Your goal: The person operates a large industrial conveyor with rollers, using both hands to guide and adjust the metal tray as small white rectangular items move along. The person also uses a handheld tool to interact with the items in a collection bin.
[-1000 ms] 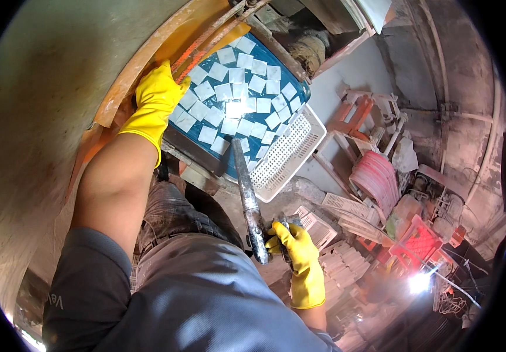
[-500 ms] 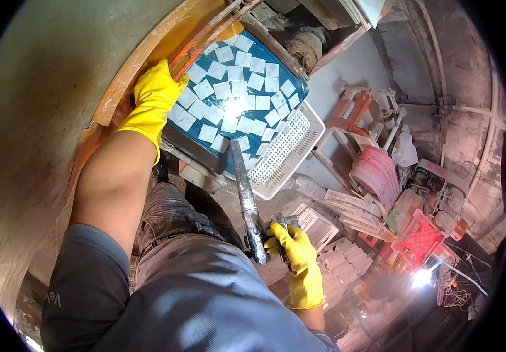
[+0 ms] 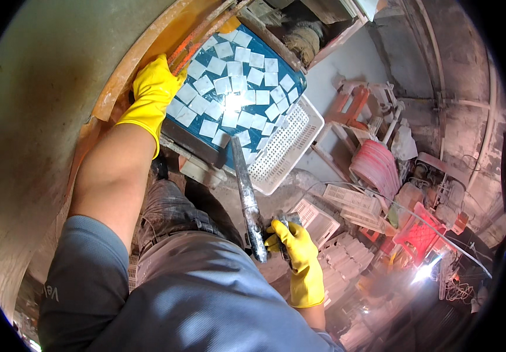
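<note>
My left hand (image 3: pixel 156 85), in a yellow rubber glove, is closed at the lower end of an orange-painted metal bar (image 3: pixel 185 56); part of its fingers is hidden. Beside it a blue tray (image 3: pixel 197 136) carries many small whitish square tiles (image 3: pixel 222 85), spread in loose rows. My right hand (image 3: pixel 297 252), gloved alike, is closed around a dark handle-like part (image 3: pixel 285 226) whose kind I cannot make out. Close to its fingertips a worn grey metal pipe (image 3: pixel 247 199) slants up toward the tray's near edge. Whether the handle joins the pipe is not visible.
A white perforated plastic basket (image 3: pixel 288 149) sits along the tray's right side. Further right are stacked pink-red curved pieces (image 3: pixel 376 167), pale crates (image 3: pixel 352 202) and a red crate (image 3: pixel 420 234). A large curved grey surface (image 3: pixel 48 117) rises at my left.
My left hand sits slightly higher in the picture, still at the bar. A thin pale cable now stretches across the right side. My right hand's hold looks the same.
</note>
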`<move>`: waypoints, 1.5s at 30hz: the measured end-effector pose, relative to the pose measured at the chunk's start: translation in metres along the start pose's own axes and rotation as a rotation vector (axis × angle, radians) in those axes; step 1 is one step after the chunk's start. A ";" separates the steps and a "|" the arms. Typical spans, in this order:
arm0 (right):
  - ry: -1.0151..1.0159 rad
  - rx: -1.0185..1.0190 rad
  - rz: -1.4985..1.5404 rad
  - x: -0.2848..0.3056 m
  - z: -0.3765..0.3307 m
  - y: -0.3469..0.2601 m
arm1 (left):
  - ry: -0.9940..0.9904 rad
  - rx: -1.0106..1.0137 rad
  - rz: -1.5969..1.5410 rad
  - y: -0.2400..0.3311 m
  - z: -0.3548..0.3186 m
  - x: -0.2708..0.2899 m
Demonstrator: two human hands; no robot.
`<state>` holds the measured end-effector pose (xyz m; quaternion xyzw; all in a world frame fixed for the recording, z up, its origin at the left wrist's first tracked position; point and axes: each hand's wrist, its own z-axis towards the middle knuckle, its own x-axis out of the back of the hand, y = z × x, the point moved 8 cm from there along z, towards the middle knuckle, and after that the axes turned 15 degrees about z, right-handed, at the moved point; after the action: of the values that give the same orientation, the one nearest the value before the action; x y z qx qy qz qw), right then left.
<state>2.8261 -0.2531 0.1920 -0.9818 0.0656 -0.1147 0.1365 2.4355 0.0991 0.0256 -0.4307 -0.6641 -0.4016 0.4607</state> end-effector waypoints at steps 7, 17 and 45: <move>0.004 0.000 -0.014 -0.006 -0.009 -0.003 | -0.060 0.003 0.022 -0.001 0.002 -0.001; 0.009 -0.004 0.037 -0.019 -0.017 0.001 | 0.018 -0.006 0.038 -0.002 0.001 0.004; 0.033 -0.022 0.119 -0.052 -0.034 0.049 | 0.055 -0.052 0.039 -0.010 0.018 -0.011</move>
<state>2.7632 -0.2997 0.1993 -0.9756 0.1272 -0.1220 0.1311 2.4240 0.1105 0.0096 -0.4445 -0.6319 -0.4213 0.4750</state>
